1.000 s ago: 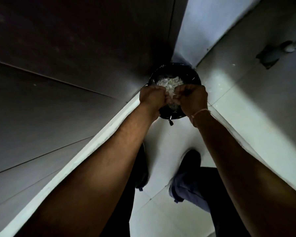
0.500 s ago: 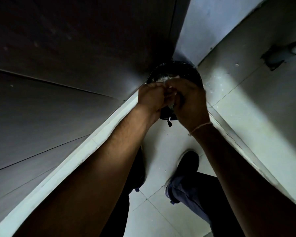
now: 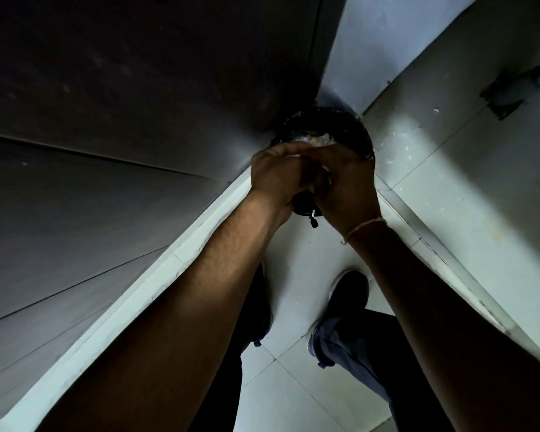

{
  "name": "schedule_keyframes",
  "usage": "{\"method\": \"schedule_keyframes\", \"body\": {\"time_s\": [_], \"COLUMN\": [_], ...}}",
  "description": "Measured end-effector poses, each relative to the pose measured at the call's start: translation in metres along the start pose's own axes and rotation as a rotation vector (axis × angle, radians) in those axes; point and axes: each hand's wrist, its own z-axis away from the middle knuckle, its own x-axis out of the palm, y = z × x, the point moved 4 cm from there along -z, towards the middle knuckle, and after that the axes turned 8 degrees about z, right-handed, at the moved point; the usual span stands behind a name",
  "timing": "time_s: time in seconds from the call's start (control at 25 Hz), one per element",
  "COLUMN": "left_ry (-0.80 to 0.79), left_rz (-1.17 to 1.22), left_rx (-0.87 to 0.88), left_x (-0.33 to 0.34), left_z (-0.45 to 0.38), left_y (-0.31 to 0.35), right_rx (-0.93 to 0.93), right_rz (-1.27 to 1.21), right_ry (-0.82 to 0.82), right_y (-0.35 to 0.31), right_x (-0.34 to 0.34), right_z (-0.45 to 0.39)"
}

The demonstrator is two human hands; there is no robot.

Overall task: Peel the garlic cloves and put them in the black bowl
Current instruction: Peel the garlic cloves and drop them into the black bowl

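On the left a dark panelled wall (image 3: pixel 106 104) runs down to a pale ledge (image 3: pixel 156 282). Above the ledge's far end the left hand (image 3: pixel 278 176) has its fingers curled in, pressed up against the right hand (image 3: pixel 346 185), whose fingers are curled too; a small pale bit shows between them, too blurred to name, so what they grip I cannot tell. Just beyond the hands sits the black bowl (image 3: pixel 353 126) in the far corner, with pale papery bits (image 3: pixel 318 139) heaped inside. A thin thread bracelet (image 3: pixel 363 227) circles the right wrist. Nearer, a dark shoe (image 3: pixel 346 294) stands on the tiled floor (image 3: pixel 293 397).
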Motion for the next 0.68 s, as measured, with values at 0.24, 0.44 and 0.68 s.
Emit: {"method": "schedule_keyframes", "body": {"time_s": [0.24,0.44,0.68], "left_ry": [-0.032,-0.021,0.026], "left_rz": [-0.023,-0.065,-0.435], "left_rx": [0.041,0.211,0.353], "left_x": [0.002,0.006,0.006], "left_z": [0.011,0.059,0.177], "left_y": [0.001,0.025,0.076], "right_rx": [-0.046,0.147,0.264], "right_rz": [0.064,0.054,0.135], "right_ry": [0.051,0.186,0.118], "right_y": [-0.008,-0.019,-0.102], "right_x": [-0.008,-0.056,-0.156], "right_z": [0.008,0.021,0.083]}}
